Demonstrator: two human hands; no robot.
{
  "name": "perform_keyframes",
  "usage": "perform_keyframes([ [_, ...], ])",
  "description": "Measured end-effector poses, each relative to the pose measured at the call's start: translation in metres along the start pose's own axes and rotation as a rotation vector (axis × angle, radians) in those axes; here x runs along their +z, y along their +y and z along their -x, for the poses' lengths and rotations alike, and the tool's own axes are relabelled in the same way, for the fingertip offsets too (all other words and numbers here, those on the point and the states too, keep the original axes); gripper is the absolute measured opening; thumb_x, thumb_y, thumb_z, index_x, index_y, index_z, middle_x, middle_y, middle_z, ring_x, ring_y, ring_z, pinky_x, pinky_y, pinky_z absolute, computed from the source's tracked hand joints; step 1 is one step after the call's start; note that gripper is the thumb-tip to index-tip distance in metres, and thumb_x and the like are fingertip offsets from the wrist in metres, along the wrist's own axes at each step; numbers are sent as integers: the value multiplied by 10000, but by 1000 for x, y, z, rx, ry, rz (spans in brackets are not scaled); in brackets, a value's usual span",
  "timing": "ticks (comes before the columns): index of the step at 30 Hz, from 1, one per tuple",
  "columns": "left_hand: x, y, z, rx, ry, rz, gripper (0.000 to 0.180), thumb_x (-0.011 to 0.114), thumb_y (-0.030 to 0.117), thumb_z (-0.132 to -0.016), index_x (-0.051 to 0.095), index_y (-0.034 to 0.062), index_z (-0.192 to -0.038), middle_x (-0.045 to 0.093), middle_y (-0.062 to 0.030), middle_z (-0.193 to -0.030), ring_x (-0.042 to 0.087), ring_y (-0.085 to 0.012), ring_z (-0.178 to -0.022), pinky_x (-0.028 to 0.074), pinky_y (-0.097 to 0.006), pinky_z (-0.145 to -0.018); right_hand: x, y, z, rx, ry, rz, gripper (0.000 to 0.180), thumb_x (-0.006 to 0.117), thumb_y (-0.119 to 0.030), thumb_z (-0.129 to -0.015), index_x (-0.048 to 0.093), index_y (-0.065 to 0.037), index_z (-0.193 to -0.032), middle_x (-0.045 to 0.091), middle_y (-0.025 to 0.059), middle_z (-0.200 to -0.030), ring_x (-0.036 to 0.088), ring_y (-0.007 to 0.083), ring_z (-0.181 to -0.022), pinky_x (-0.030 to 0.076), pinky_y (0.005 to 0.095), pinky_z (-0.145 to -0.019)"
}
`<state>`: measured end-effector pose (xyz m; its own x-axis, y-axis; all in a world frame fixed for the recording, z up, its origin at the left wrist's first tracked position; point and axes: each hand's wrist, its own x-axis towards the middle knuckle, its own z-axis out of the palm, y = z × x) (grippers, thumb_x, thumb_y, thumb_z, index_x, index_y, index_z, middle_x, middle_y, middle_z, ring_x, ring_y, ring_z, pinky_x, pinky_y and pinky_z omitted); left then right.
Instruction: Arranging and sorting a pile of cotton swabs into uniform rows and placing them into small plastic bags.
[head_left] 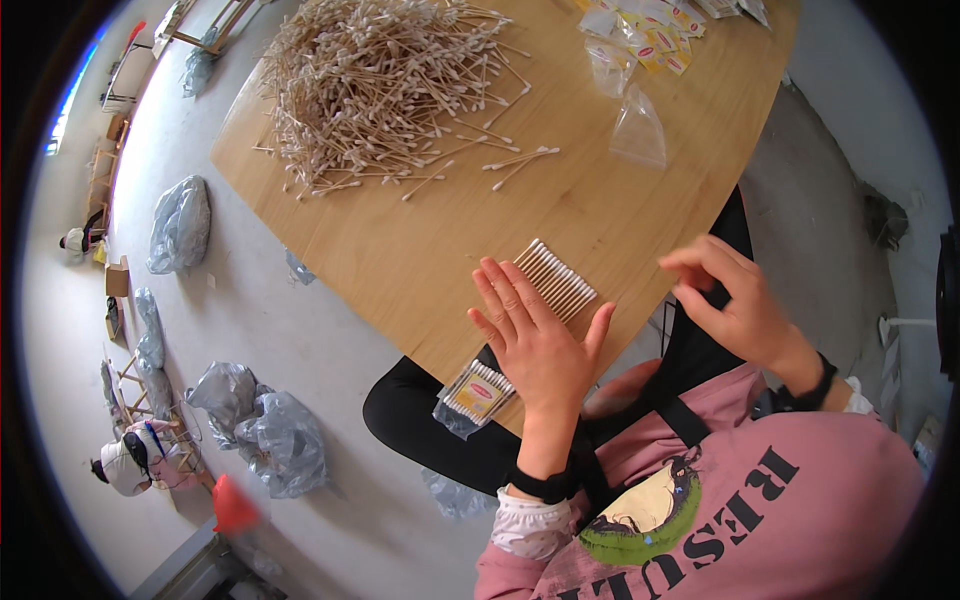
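L hand (538, 340) flat, fingers spread, palm down on table (420, 240), touching near end of 1 neat row of swabs (556, 279); 1 filled swab bag (478, 393) just beside wrist at table edge. R hand (735, 300) raised off edge, fingertips pressed together; can't tell if pinching anything. 1 loose swab pile (375, 80) far side, 1 empty bag (638, 130) apart, small packets (650, 35) (count unclear) at top.

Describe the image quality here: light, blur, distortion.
Head view: even, soft daylight, with only faint shadows on the table; fisheye bends the table edge and darkens the rim; the right hand is slightly motion-blurred, while the left hand and swab row are sharp; the swab pile is bright but not glaring.
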<state>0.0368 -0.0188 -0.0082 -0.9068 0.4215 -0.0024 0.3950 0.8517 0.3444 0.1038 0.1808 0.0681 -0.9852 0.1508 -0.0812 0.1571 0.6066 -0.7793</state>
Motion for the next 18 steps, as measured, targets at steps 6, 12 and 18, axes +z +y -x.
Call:
perform_keyframes([
  [6,-1,1,0,16,-42,39,1066,596,634,-899,167,-82,-1562,124,-259,-1653,66,-362,-1556,40,-494,-1241,73,28,-38,-12,179,-419,217,598,-38,-963,613,-19,-1178,622,66,-1049,611,139,-992,489,280,-872],
  [12,13,-3,-2,-204,398,1040,711,316,455,-1078,123,7,-1597,157,-161,-1671,120,-289,-1554,59,-443,-1247,111,27,-57,-63,240,-953,441,454,-287,-1088,424,13,-1410,491,144,-1451,414,221,-1420,295,367,-1196],
  [18,23,14,-10,-280,598,1404,683,286,474,-1088,149,34,-1592,192,-164,-1655,143,-269,-1548,106,-422,-1250,129,11,-62,-102,149,-958,561,423,-407,-1080,383,20,-1442,431,183,-1504,354,267,-1462,252,404,-1216],
])
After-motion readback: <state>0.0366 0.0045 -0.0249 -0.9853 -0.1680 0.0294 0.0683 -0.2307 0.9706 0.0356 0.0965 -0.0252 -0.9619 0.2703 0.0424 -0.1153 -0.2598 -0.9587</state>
